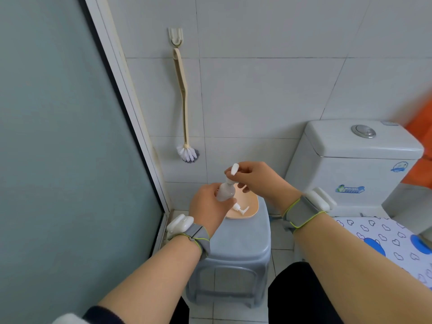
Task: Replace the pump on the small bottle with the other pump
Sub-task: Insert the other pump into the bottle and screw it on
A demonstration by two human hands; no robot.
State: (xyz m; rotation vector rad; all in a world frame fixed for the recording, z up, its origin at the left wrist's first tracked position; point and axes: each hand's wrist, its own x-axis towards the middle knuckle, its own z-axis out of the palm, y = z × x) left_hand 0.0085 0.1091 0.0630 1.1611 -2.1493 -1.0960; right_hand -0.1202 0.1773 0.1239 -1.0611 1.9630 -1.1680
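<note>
The left hand [208,206] is wrapping its fingers around the small bottle [225,191], holding it tilted above the peach tray [253,206], which is sitting on a grey plastic stool [240,239]. The right hand [257,177] is pinching the fitted pump [233,170] at the bottle's top between thumb and fingers. Just below the left fingers, the other pump [240,209] is lying in the tray, partly hidden by that hand. The bottle's contents are hard to make out.
</note>
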